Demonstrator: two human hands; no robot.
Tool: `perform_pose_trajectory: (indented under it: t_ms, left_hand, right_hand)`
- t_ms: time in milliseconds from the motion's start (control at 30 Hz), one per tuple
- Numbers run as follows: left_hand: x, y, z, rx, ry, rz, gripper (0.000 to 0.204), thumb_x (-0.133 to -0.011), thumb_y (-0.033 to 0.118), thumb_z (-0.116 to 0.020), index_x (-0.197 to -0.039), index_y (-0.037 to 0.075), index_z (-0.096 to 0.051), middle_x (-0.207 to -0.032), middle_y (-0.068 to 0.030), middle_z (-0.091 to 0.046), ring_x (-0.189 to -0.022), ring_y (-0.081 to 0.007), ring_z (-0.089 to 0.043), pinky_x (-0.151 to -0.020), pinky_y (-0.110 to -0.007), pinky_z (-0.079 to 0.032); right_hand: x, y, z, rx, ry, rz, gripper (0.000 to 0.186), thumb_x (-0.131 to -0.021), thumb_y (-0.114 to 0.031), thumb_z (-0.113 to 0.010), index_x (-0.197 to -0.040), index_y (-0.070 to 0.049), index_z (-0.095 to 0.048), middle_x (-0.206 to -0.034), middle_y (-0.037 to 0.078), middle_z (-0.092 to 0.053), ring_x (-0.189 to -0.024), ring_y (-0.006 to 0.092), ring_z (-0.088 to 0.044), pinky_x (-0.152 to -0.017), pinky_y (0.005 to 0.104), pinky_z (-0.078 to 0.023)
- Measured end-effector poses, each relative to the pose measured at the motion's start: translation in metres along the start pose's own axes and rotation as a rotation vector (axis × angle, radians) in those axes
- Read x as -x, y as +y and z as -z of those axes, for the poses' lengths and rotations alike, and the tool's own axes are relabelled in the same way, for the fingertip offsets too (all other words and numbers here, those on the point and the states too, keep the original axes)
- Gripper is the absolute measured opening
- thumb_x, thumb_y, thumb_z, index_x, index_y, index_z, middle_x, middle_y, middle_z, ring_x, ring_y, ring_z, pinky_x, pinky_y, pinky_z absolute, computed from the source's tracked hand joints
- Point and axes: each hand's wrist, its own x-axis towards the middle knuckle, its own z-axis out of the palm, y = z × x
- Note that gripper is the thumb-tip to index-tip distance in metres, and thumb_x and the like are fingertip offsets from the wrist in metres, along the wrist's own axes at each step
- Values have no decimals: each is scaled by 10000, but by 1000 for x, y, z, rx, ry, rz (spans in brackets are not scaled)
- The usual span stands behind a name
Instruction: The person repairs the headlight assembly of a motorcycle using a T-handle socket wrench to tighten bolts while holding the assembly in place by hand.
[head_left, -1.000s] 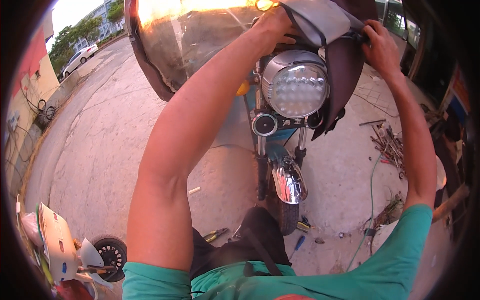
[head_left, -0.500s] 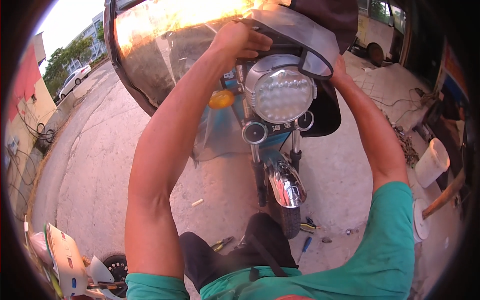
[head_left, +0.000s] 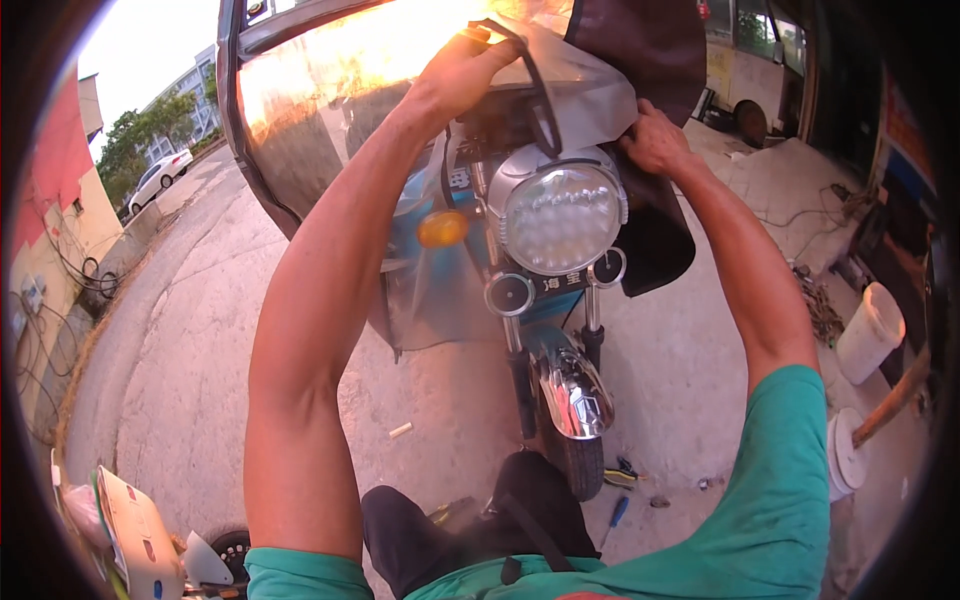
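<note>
A clear plastic sheet (head_left: 590,98) with a black edge strip spreads over the front of a motorcycle-like vehicle, above its big round headlight (head_left: 562,220). My left hand (head_left: 465,70) is closed on the sheet's black-edged part, upper left of the headlight. At the upper right, my right hand (head_left: 655,140) has its fingers curled around the sheet's side edge, against a dark maroon cover (head_left: 650,50); its fingertips are partly hidden. Below the left forearm sits an orange turn signal (head_left: 443,229). Under the headlight are the chrome front fender (head_left: 575,398) and the front tyre (head_left: 584,468).
Pliers (head_left: 621,473) and a blue screwdriver (head_left: 619,511) lie on the concrete right of the tyre. White buckets (head_left: 868,332) stand at the far right. White panels (head_left: 140,530) are at lower left. A white car (head_left: 161,180) is parked behind.
The sheet's black-edged flap has swung left, off the headlight's upper right. My right hand has moved slightly left and now shows more. The left hand has shifted slightly up.
</note>
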Motion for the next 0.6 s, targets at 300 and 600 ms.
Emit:
perform_pose_trajectory:
  t_ms: [300, 600]
  left_hand:
    - [-20, -78, 4, 197, -135, 504, 639, -1016, 602, -540, -1395, 98, -644, -1332, -137, -680, -1215, -261, -596, -1068, -434, -437]
    - [-7, -92, 1, 323, -226, 466, 361, -1086, 359, -498, -1253, 135, -728, -1211, -19, -727, -1075, -171, -627, -1000, -361, -472]
  right_hand:
    - [-54, 15, -29, 71, -105, -92, 530, -980, -368, -604, -1404, -51, -639, -1555, 204, -481, -1404, 454, -505, -1163, 535, -456]
    - [-28, 23, -56, -114, -148, 34, 520, -987, -371, -577, -1466, -175, -628, -1533, 229, -531, -1408, 412, -521, -1176, 500, -439]
